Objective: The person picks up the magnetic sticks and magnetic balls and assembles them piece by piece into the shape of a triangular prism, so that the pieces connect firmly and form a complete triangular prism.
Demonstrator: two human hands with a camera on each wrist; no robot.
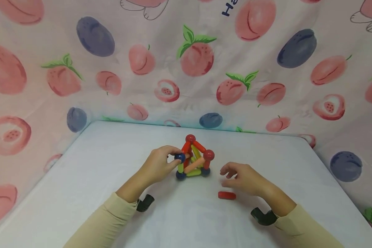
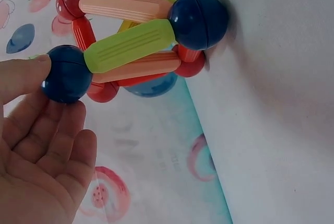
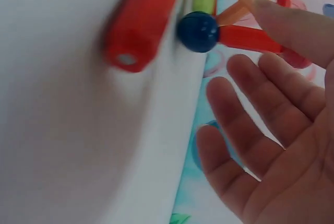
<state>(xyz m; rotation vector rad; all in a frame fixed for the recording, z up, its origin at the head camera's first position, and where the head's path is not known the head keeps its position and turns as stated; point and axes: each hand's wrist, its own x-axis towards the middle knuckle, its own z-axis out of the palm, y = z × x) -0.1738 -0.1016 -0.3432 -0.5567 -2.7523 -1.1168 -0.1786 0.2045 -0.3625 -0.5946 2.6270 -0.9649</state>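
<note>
A frame of coloured rods and balls (image 1: 194, 166) stands on the white table. Its upper left corner is a dark blue ball (image 2: 67, 73), which my left hand (image 1: 157, 163) pinches between thumb and fingers. From that ball a lime green rod (image 2: 129, 45) runs to another blue ball (image 2: 199, 21) at the base. My right hand (image 1: 243, 178) hovers to the right of the frame, fingers loosely bent and holding nothing. Just below it in the head view lies a loose red rod (image 1: 227, 195), whose metal tip faces the right wrist camera.
Behind the table (image 1: 117, 137) hangs a cloth (image 1: 170, 44) printed with peaches and plums. A red ball (image 1: 209, 155) forms the frame's right upper corner, and another red ball (image 1: 190, 138) tops the back. Dark wrist mounts (image 1: 263, 217) sit below both hands.
</note>
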